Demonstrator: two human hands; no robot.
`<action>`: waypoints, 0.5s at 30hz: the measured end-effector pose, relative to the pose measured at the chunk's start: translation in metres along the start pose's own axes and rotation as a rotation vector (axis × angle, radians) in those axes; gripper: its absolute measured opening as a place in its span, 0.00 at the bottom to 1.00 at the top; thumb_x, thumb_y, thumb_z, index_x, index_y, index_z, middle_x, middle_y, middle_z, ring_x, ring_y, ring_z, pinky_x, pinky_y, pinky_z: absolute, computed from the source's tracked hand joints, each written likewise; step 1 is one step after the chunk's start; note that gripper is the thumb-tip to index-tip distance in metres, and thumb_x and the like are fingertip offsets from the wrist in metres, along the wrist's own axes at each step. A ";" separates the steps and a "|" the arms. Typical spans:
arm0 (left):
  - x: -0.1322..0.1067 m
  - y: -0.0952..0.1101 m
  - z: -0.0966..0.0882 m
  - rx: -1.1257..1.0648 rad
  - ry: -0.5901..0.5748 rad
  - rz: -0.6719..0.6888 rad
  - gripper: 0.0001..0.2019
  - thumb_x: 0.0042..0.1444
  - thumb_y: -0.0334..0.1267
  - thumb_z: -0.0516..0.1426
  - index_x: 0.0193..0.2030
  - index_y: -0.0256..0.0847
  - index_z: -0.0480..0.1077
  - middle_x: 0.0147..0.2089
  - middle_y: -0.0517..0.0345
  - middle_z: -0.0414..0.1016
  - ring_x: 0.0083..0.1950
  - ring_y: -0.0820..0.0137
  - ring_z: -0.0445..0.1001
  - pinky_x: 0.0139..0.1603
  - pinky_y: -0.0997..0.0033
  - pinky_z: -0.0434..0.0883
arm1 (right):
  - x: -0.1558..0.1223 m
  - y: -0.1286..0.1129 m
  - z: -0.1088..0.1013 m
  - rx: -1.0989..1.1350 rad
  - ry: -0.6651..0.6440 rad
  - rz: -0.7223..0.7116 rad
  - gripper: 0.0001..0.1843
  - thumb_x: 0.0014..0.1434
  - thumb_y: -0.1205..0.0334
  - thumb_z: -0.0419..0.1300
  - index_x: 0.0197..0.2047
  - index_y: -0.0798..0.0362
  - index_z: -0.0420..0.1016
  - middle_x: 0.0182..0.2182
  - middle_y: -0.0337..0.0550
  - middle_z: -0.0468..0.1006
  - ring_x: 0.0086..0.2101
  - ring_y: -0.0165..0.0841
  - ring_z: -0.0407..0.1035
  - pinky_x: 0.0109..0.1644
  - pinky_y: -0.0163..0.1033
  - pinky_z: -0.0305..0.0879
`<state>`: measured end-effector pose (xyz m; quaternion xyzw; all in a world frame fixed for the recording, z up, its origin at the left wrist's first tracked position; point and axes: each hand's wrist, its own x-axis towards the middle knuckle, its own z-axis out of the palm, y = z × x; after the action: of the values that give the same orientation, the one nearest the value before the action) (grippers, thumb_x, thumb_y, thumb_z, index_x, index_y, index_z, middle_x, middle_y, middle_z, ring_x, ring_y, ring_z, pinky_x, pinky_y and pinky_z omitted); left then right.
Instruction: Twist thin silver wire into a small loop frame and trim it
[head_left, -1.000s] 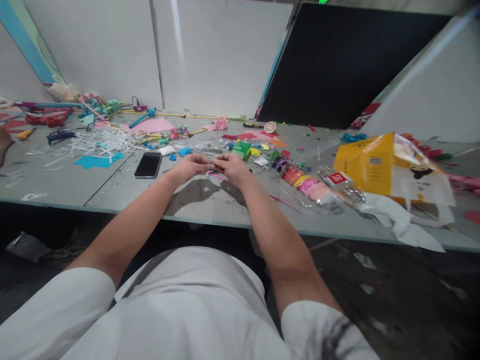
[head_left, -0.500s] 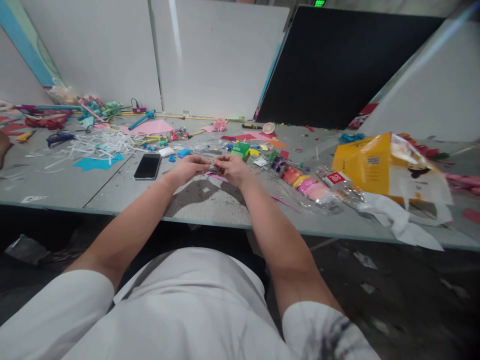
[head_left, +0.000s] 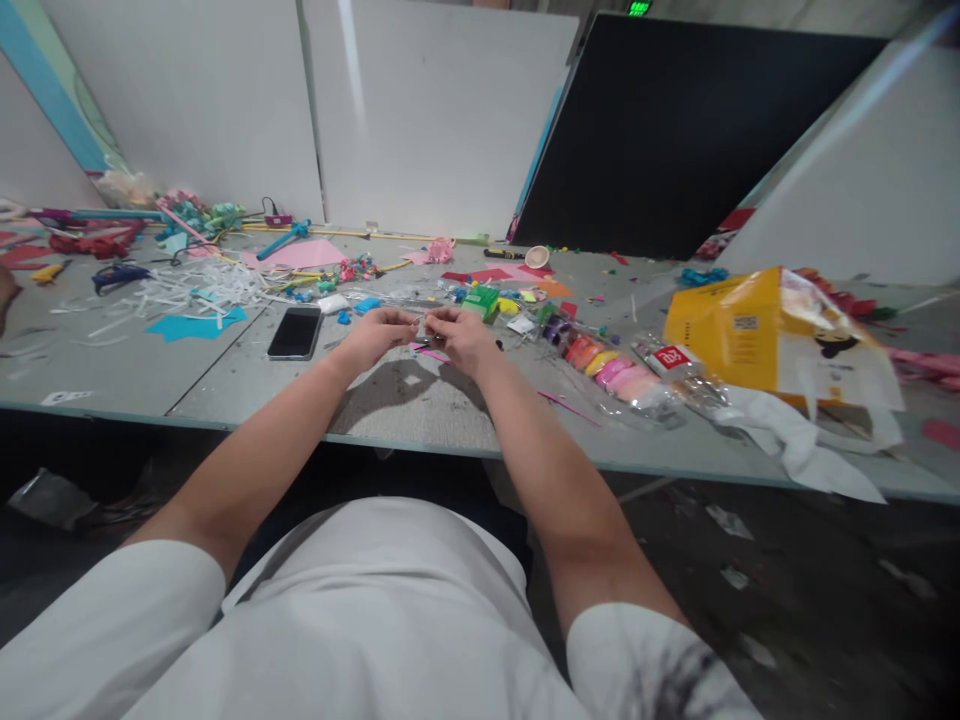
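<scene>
Just left of the frame's centre, our left hand (head_left: 377,337) and right hand (head_left: 463,335) meet above the bench (head_left: 420,405). Between their fingertips sits a small piece (head_left: 422,330), greyish with a thin pink strip running from it. It is too small for us to say what it is made of. Each grip is closed on it, thumb against forefinger, one from either side, and the piece is held a little off the surface.

For work this fine, we judge it best to rest the wrists low near the bench, press only with the fingertip pads, and let one hand anchor while the other adjusts. A thing this slight will likely bend or slip under a hard squeeze.

To the left of the hands a phone (head_left: 296,331) lies flat, a dark glossy rectangle. Further left is a tangle of white paper shreds (head_left: 202,282) and a matt blue paper cutout (head_left: 196,322). To the right a clear crinkled sleeve of coloured discs (head_left: 609,370) runs diagonally, purple through orange to pink, soft and rounded in look. Beyond it, at the right of the frame, a shiny yellow bag (head_left: 742,325) lies on its side on rumpled white paper. A small green box (head_left: 484,298) stands just above the right hand.
</scene>
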<state>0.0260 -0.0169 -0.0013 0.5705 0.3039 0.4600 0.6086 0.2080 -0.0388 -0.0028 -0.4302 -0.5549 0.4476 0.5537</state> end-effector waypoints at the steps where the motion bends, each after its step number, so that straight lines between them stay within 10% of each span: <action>1: 0.000 0.000 0.000 -0.013 0.006 -0.001 0.08 0.43 0.28 0.69 0.30 0.37 0.75 0.27 0.60 0.74 0.30 0.74 0.70 0.37 0.70 0.67 | 0.000 0.000 0.001 -0.036 0.029 -0.047 0.15 0.50 0.53 0.76 0.33 0.49 0.77 0.30 0.40 0.81 0.33 0.34 0.73 0.39 0.42 0.71; 9: 0.001 0.001 -0.001 -0.077 0.002 -0.008 0.10 0.41 0.30 0.71 0.31 0.37 0.76 0.28 0.60 0.75 0.30 0.74 0.71 0.37 0.70 0.69 | -0.005 -0.001 -0.001 -0.402 0.080 -0.400 0.10 0.52 0.58 0.71 0.39 0.50 0.82 0.38 0.47 0.85 0.39 0.40 0.76 0.47 0.46 0.72; 15: 0.002 -0.005 -0.006 -0.088 -0.038 -0.011 0.12 0.41 0.34 0.73 0.31 0.37 0.77 0.29 0.59 0.75 0.30 0.74 0.71 0.37 0.69 0.70 | 0.002 0.008 0.001 -0.341 0.106 -0.384 0.17 0.54 0.48 0.70 0.42 0.50 0.82 0.37 0.47 0.86 0.39 0.40 0.78 0.44 0.46 0.75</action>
<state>0.0228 -0.0125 -0.0070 0.5501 0.2747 0.4587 0.6415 0.2064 -0.0352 -0.0099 -0.4270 -0.6639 0.2111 0.5765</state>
